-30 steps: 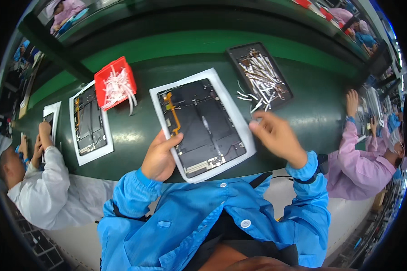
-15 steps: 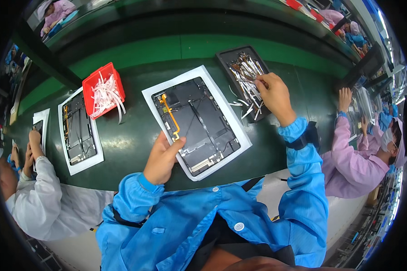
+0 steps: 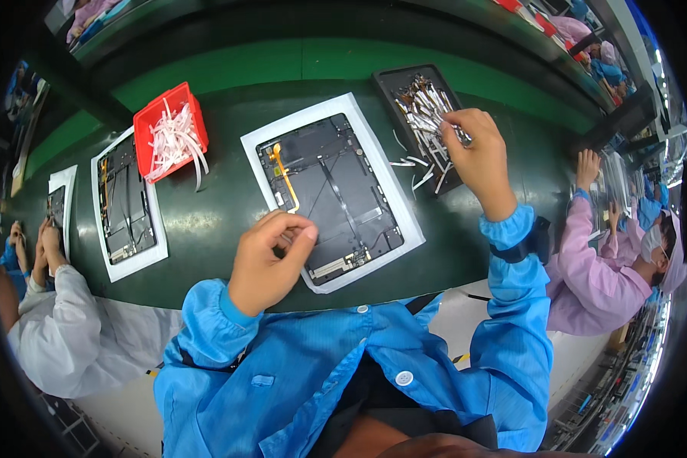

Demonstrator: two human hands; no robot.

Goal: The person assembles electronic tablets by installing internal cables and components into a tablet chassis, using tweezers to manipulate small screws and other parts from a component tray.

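Note:
My left hand (image 3: 266, 263) is at the lower left edge of an opened tablet housing (image 3: 343, 183), its thumb and fingers curled together; whatever they may hold is too small to make out. The housing is dark, with an orange flex cable (image 3: 284, 177) along its left side and a black strip across its middle. It lies on a white sheet (image 3: 256, 145). Over the right edge of a black tray (image 3: 393, 80) my right hand (image 3: 482, 156) has its thumb and forefinger pinched. Several thin silver-and-brown flex strips (image 3: 427, 114) fill that tray. What the pinch contains cannot be seen clearly.
A red bin (image 3: 141, 130) of white paper strips (image 3: 177, 141) stands left of the housing. Beyond it a second tablet housing (image 3: 126, 202) lies on white sheet. Loose white strips (image 3: 412, 161) lie beside the tray. People work at both sides (image 3: 588, 237) of the green table (image 3: 206, 252).
My left hand has come off the sheet's left edge, and its fingers have curled together. The right hand stays at the tray, thumb and forefinger still pinched. The whole view has shifted slightly.

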